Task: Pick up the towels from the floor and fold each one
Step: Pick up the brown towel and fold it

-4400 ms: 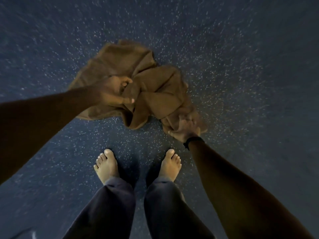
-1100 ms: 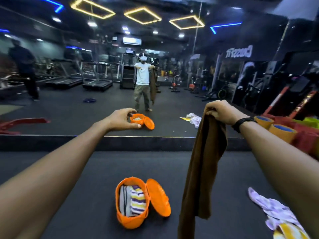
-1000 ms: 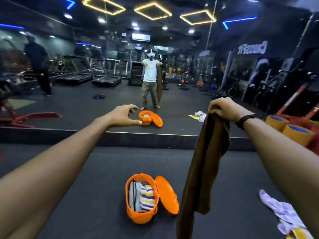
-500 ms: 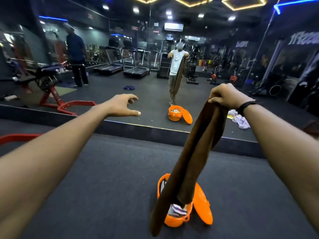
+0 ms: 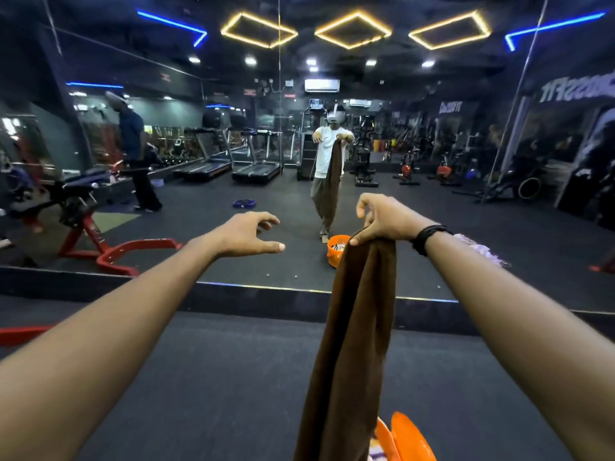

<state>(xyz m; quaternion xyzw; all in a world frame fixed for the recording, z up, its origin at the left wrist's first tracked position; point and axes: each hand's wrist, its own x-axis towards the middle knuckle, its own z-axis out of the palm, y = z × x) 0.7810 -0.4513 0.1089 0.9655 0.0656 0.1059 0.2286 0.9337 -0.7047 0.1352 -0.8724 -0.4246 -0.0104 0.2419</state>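
Observation:
A long brown towel [image 5: 352,334] hangs straight down from my right hand [image 5: 386,221], which pinches its top edge at chest height with a black band on the wrist. My left hand [image 5: 246,232] is held out at the same height, fingers spread and curled, holding nothing, a hand's width left of the towel. The towel's lower end hides most of an orange basket [image 5: 404,437] on the floor. A pale purple towel [image 5: 479,249] shows in the mirror past my right wrist.
A wall mirror with a raised ledge [image 5: 233,294] stands ahead and reflects me, a second orange basket image [image 5: 334,249], treadmills and a person at left. A red weight bench [image 5: 100,247] sits at left. Dark rubber floor [image 5: 199,377] lies between me and the ledge.
Earlier both hands gripped the towel on the floor. Since then I lifted it in my right hand alone. In the last second the view turned left and up, so the basket slid to the bottom edge.

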